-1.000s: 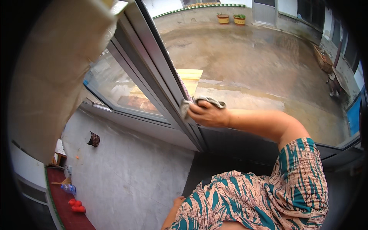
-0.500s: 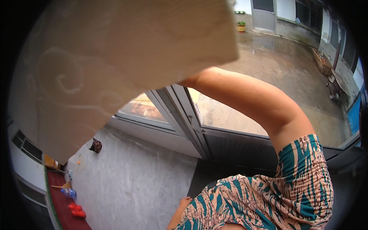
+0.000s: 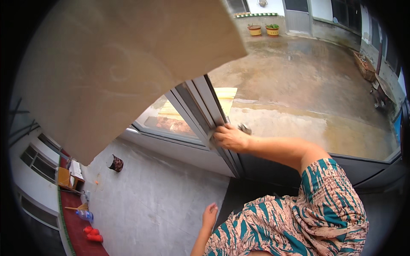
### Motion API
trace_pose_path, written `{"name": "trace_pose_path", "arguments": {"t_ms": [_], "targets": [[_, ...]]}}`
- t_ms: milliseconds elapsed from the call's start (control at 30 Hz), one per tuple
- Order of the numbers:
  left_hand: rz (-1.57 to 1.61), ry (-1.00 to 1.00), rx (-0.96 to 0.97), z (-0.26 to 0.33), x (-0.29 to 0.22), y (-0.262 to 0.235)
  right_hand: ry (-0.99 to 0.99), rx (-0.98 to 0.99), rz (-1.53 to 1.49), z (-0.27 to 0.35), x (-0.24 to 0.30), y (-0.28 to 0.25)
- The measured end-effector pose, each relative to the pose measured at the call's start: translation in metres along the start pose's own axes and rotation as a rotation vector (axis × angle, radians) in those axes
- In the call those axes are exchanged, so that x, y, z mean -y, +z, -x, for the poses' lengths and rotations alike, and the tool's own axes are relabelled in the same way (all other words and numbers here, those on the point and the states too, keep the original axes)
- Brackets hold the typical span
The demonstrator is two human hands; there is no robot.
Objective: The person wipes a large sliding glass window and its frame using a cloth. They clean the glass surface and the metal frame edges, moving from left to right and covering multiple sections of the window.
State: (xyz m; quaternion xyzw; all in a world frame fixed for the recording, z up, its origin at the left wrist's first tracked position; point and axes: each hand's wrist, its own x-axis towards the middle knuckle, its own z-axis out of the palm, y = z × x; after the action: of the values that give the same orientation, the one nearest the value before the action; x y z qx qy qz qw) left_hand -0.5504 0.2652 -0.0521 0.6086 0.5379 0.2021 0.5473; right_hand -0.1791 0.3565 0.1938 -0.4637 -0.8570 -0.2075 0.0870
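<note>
Beige curtain [image 3: 132, 64] hangs before me; grey metal door frame [image 3: 201, 97] beyond | right hand [image 3: 232, 138] narrows over a cloth; left hand [image 3: 209, 216], loosely spread, looks empty | greyish cloth [image 3: 210, 138] against the frame; I'd favour flat fingers, even pressure, curtain kept clear

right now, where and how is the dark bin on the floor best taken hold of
Probably by the rim of the bin, at its open, pale end, which points left in the view. Come from the person's side with the left grip, which looks empty: fingers into the mouth, thumb on the dark, rounded wall, since no handle shows.
</note>
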Motion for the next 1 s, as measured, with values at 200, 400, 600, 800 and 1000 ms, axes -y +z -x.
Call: {"name": "trace_pose_path", "arguments": {"t_ms": [200, 400, 600, 800, 1000], "targets": [[0.619, 0.276, 0.219, 0.017, -0.229, 0.025, 0.452, -0.217, -0.94, -0.006, 0.072, -0.026], [1.169, 0.081, 0.256, -0.025, -0.241, 0.029, 0.599, -0.133, -1.219, 0.016, 0.118, -0.028], [0.937, 0.479, -0.306, -0.058, -0.308, -0.061, 0.82, 0.101, -1.459, 0.088, 0.108, -0.049], [0.672, 1.109, -0.498, -0.09, -0.441, -0.121, 1.269, 0.029, -1.396, 0.174, 0.138, -0.027], [0.042, 1.394, -0.997, -0.168, -0.481, -0.115, 1.487, -0.212, -1.302, 0.229, 0.174, 0.02]]}}
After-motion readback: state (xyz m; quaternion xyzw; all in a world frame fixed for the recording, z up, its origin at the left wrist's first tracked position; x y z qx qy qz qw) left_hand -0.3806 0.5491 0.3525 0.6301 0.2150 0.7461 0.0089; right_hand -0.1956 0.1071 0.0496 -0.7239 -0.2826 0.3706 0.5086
